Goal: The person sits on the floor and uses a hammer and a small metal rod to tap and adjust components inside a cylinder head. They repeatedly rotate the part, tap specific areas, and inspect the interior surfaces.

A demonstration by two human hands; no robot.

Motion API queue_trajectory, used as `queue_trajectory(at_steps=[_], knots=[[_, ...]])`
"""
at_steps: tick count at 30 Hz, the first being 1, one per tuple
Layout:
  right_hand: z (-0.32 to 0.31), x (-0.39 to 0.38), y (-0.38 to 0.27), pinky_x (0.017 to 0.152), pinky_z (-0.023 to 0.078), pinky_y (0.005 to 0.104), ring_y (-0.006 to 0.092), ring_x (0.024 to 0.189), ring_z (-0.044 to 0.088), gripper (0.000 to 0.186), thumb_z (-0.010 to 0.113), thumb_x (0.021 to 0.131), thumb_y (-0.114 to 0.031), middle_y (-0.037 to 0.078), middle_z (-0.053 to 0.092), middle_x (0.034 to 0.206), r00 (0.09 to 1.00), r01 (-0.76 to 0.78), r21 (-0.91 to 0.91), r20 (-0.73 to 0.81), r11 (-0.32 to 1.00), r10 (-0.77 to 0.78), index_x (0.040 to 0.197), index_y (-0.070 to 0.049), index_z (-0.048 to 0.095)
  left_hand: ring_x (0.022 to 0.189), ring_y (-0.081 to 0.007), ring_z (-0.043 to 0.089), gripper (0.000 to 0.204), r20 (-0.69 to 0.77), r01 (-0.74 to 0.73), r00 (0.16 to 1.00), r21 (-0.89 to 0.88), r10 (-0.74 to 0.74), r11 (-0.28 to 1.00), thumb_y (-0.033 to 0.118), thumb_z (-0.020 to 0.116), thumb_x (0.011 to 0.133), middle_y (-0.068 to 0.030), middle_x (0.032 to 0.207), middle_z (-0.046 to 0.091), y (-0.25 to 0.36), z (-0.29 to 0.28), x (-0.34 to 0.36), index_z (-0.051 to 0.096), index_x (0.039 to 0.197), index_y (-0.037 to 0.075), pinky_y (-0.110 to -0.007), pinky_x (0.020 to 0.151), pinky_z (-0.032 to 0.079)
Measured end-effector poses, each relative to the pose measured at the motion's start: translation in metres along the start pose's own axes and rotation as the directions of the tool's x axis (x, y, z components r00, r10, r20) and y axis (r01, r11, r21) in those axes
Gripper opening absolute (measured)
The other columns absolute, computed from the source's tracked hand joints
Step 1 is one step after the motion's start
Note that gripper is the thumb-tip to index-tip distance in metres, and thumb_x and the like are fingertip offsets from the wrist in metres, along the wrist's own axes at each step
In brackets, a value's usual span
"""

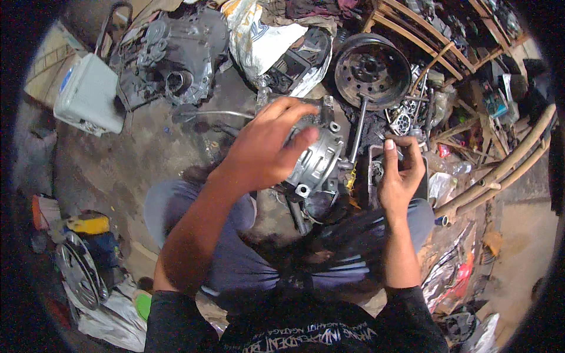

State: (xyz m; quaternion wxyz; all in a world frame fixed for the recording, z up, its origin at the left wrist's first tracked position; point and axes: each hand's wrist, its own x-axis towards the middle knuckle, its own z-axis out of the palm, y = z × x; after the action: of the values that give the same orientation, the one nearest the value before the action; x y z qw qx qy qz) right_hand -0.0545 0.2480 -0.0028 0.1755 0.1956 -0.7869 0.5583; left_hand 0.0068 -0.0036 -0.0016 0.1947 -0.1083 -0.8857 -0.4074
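Between my knees stands a silvery ribbed metal housing [318,159] with bolt lugs on its rim, perhaps an alternator or compressor body. Over its left side reaches my left hand [272,147], open, thumb and fingers apart; whether it touches the metal I cannot tell. To the right, my right hand [402,170] is raised with thumb and forefinger pinched together. A tiny thing may be at the fingertips, too small to name. Beneath that hand is a dark tray [373,185] with small metal parts, partly hidden. A long-handled wrench [359,132] lies between housing and tray.
A large greasy gearbox casing [182,53] and a pale grey container [89,94] stand at the far left. Beyond the housing are a white sack [259,41] and a steel wheel rim [372,69]. Bent bamboo poles [500,170] curve along the right.
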Motion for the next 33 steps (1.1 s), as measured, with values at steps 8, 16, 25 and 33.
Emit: queue_trajectory(at_steps=[8,16,25,33], knots=[[0.003,-0.016,0.034,0.081,0.048,0.0294,0.0126,0.088,0.06,0.01,0.065,0.098,-0.006,0.008,0.068,0.087,0.989,-0.141,0.057,0.057,0.988,0.137,0.093,0.003,0.063,0.131,-0.0451,0.05,0.095,0.073,0.109,0.983,0.503,-0.167,0.857,0.045,0.091,0.068,-0.0202,0.15,0.044,0.065,-0.004,-0.019,0.049,0.146,0.011,-0.052,0.109,0.044],[0.0,-0.001,0.011,0.076,0.049,0.0312,0.012,0.08,0.06,0.012,0.067,0.096,-0.008,0.012,0.067,0.082,0.996,-0.067,0.21,-0.04,0.976,0.076,0.093,0.003,0.063,0.129,-0.0511,0.051,0.101,-0.022,0.281,0.926,0.707,-0.377,0.649,0.05,0.086,0.073,-0.0332,0.147,0.04,0.086,0.028,-0.006,0.038,0.154,0.012,-0.054,0.106,0.047],[-0.012,0.024,0.025,0.062,0.044,0.0269,0.007,0.074,0.053,0.013,0.065,0.097,-0.008,0.006,0.061,0.076,0.984,-0.102,0.368,-0.102,0.924,0.149,0.091,0.003,0.063,0.128,-0.0401,0.058,0.089,0.012,0.386,0.898,0.456,-0.439,0.802,0.018,0.087,0.059,-0.0204,0.134,0.061,0.081,0.005,0.03,0.054,0.142,0.016,-0.047,0.109,0.046],[-0.009,0.03,0.052,0.079,0.049,0.0307,0.0135,0.083,0.06,0.013,0.067,0.096,-0.009,0.009,0.068,0.083,0.934,-0.308,0.446,-0.027,0.841,0.357,0.093,0.004,0.066,0.103,-0.0233,0.065,0.074,-0.131,0.522,0.824,-0.205,-0.552,0.828,0.008,0.079,0.068,-0.0166,0.114,0.064,0.049,-0.04,0.015,0.055,0.138,0.012,-0.035,0.088,0.053]])
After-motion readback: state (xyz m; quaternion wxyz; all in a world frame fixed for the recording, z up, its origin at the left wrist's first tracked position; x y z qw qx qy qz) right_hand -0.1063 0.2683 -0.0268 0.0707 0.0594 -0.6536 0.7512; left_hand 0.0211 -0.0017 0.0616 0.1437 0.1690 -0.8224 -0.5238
